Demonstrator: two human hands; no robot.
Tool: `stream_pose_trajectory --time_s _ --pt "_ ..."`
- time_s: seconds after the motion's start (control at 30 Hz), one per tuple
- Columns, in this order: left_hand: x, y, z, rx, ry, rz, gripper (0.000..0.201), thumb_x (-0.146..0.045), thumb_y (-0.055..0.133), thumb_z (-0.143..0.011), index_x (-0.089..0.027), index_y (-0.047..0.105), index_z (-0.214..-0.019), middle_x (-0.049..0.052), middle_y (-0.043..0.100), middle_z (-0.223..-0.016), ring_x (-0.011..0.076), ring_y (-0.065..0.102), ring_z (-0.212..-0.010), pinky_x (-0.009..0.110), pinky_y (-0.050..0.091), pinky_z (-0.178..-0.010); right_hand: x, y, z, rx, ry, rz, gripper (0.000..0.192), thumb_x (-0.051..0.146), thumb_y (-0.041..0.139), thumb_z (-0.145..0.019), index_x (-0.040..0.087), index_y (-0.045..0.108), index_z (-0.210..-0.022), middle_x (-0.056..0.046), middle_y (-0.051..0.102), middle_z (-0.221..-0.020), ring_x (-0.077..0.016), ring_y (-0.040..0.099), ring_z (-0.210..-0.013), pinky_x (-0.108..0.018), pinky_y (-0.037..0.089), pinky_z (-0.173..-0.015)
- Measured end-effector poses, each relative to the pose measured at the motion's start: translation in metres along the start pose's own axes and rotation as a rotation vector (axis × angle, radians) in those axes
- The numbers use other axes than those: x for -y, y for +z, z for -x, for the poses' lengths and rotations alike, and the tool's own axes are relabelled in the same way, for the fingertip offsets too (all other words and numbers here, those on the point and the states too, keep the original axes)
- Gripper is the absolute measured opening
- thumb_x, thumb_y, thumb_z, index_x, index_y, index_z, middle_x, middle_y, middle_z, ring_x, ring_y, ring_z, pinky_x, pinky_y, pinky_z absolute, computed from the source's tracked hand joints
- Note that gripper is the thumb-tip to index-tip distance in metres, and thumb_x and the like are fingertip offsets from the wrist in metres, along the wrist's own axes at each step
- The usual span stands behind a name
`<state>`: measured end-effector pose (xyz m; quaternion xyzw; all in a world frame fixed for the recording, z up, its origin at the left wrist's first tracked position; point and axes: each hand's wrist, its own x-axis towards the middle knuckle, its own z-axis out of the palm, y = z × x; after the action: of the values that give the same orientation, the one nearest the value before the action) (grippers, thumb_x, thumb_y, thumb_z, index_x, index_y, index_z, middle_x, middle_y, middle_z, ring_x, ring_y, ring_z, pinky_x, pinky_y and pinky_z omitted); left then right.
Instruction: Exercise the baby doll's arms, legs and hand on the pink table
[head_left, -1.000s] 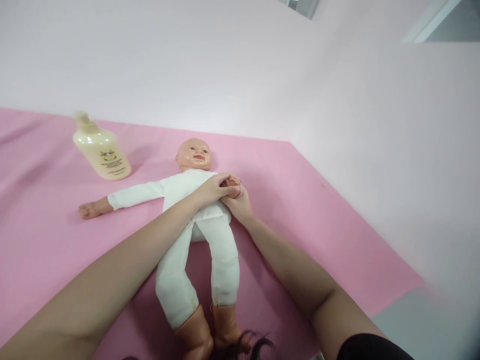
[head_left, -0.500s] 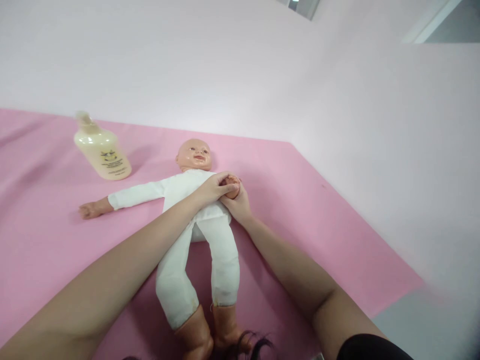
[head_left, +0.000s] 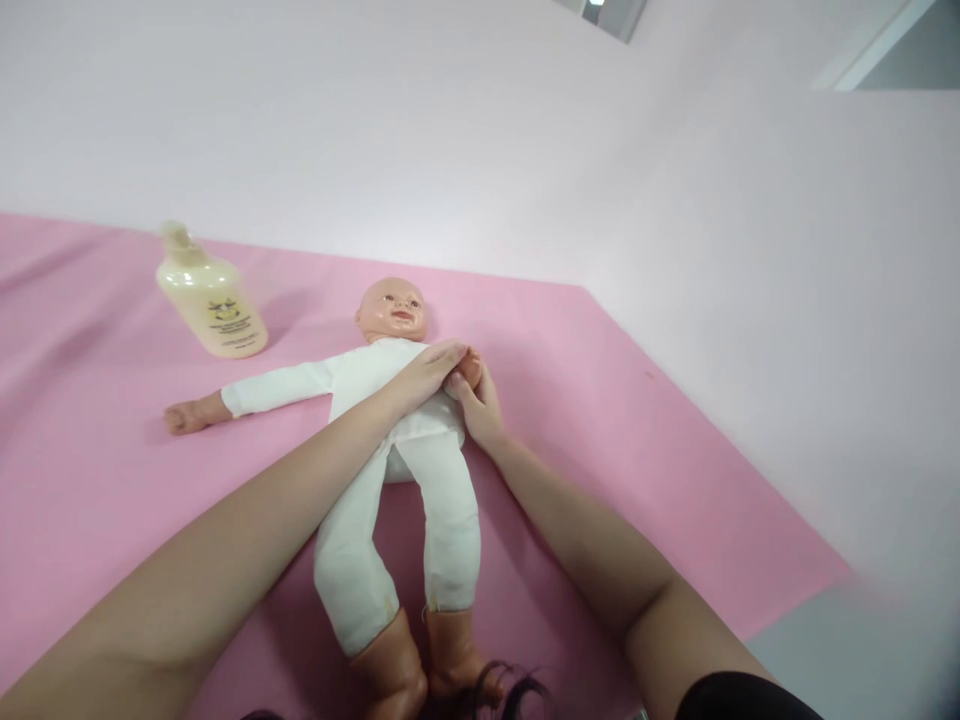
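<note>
- The doll (head_left: 390, 440) lies on its back on the pink bench (head_left: 637, 450), feet nearest you.
- Your right hand (head_left: 480, 405) has its grip closed around the doll's hand.
- Your left hand (head_left: 429, 368) lies flat over it, fingers loose.
- A lotion bottle (head_left: 212, 297) stands farther back, left.
</note>
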<state>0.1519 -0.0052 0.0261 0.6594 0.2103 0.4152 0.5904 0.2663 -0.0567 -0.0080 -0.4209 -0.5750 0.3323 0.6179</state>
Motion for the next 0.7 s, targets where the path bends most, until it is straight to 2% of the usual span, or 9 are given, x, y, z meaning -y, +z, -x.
stream_pose_trajectory --time_s 0.17,0.37,0.57,0.7 --pt "-0.0025 0.0004 0.0009 0.026 -0.012 0.015 0.045 -0.058 0.065 -0.077 -0.015 0.063 -0.091 0.002 0.063 -0.081 0.0178 0.057 -0.084 0.031 0.043 -0.081 0.0022 -0.0007 -0.0005 -0.020 0.011 -0.045 0.042 0.049 0.058 -0.084 0.029 0.059 -0.120 -0.004 0.060 -0.129 -0.0201 0.053 -0.126 -0.039 0.036 -0.114" --pt "-0.0025 0.0004 0.0005 0.016 -0.016 0.005 0.044 -0.057 0.064 -0.076 -0.015 0.065 -0.090 0.003 0.064 -0.081 0.0180 0.058 -0.084 0.031 0.042 -0.082 0.0042 -0.0005 0.0004 -0.025 0.053 -0.022 0.042 0.050 0.061 -0.081 0.026 0.060 -0.115 -0.005 0.065 -0.121 -0.0212 0.059 -0.116 -0.040 0.043 -0.108" --pt "-0.0034 0.0001 0.0003 0.013 -0.005 -0.024 0.046 -0.059 0.066 -0.074 -0.016 0.067 -0.090 0.005 0.068 -0.087 0.0212 0.060 -0.091 0.033 0.043 -0.086 0.0035 0.0006 0.0010 -0.019 0.049 0.052 0.048 0.044 0.069 -0.075 0.024 0.058 -0.118 -0.006 0.066 -0.119 -0.0232 0.060 -0.116 -0.042 0.046 -0.105" --pt "-0.0055 0.0006 0.0000 0.018 -0.008 -0.007 0.044 -0.056 0.072 -0.070 -0.016 0.066 -0.087 0.006 0.068 -0.089 0.0213 0.061 -0.091 0.034 0.044 -0.087 0.0022 -0.0002 0.0010 -0.019 0.058 0.056 0.045 0.041 0.071 -0.073 0.023 0.060 -0.113 -0.007 0.067 -0.116 -0.0229 0.063 -0.110 -0.042 0.049 -0.100"
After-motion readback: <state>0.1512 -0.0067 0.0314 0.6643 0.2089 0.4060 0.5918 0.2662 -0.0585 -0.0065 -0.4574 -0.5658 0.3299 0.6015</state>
